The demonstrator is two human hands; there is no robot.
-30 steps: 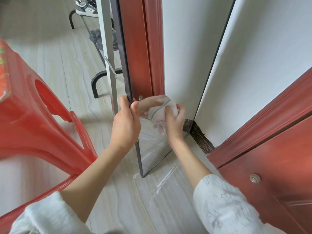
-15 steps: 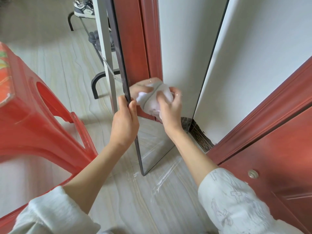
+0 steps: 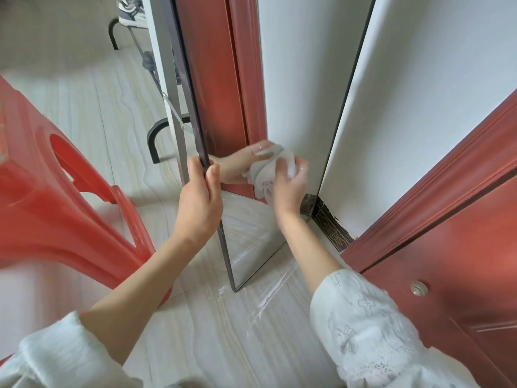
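A tall standing mirror [image 3: 296, 79] with a thin dark frame leans on its stand on the floor, by the white wall. My left hand [image 3: 200, 203] grips the mirror's left frame edge, thumb in front and fingers behind. My right hand [image 3: 289, 186] holds a crumpled white and grey cloth [image 3: 268, 170] pressed against the lower part of the glass. The glass reflects the hand, the cloth and a red door frame.
A red plastic stool [image 3: 56, 203] stands close at the left. A red door [image 3: 447, 275] and its frame fill the right. Behind the mirror stands a black shoe rack [image 3: 154, 141] with sneakers. Clear plastic film [image 3: 268, 292] lies on the floor at the mirror's foot.
My right hand with the cloth moved up the glass, then a little to the right. My left hand keeps its grip on the frame.
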